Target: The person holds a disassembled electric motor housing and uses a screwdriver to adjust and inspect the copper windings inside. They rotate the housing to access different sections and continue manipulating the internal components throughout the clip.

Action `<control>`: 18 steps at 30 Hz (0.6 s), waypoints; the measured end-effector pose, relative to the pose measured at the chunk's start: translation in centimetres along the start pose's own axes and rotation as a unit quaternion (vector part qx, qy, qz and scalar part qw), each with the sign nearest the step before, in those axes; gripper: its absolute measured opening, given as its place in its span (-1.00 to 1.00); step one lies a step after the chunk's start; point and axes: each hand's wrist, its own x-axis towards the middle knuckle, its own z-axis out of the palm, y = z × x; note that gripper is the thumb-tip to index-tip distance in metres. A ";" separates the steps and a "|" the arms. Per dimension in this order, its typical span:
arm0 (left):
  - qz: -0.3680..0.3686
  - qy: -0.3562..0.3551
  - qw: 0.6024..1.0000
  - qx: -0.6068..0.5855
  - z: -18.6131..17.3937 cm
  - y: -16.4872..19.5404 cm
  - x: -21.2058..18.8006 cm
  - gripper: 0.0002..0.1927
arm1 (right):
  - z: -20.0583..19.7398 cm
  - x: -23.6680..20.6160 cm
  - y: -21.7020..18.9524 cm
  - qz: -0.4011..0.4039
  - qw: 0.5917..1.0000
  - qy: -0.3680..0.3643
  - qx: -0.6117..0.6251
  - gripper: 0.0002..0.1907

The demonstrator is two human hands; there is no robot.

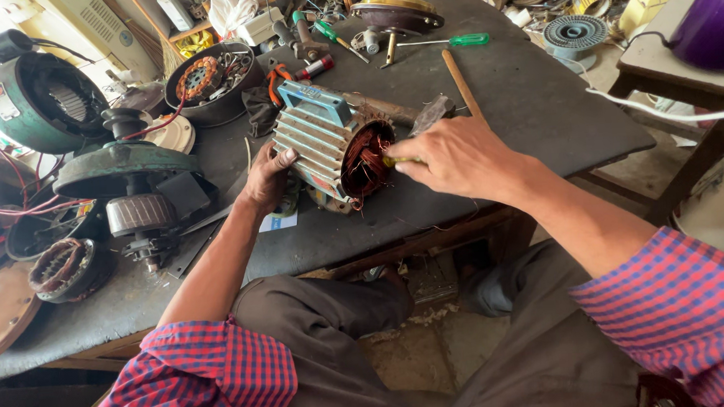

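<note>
Copper windings show inside the ribbed motor housing (329,151), which lies on its side on the dark worktop (532,101). The left hand (266,174) braces the housing's ribbed flank, fingers spread flat against it. The right hand (451,158) pinches a thin yellow-handled tool (393,161), tip at the housing's open mouth. Steadying the housing firmly and probing gently should spare the wire.

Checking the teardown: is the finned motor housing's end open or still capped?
Open. The finned motor housing lies on its side, copper windings exposed at its uncovered end.
</note>
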 end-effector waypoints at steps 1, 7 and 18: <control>-0.004 -0.002 1.000 -0.002 0.0 0.1 0.0 -0.12 | 0.1 0.0 0.1 -0.013 1.000 0.027 0.008 -0.70; 0.001 -0.010 1.000 0.005 0.2 0.2 0.0 -0.13 | 1.6 1.7 0.1 -0.010 1.000 0.026 0.010 -0.74; -0.008 0.007 1.000 0.011 0.0 0.0 -0.1 -0.09 | 0.8 2.2 0.8 0.057 0.998 -0.013 0.029 -0.73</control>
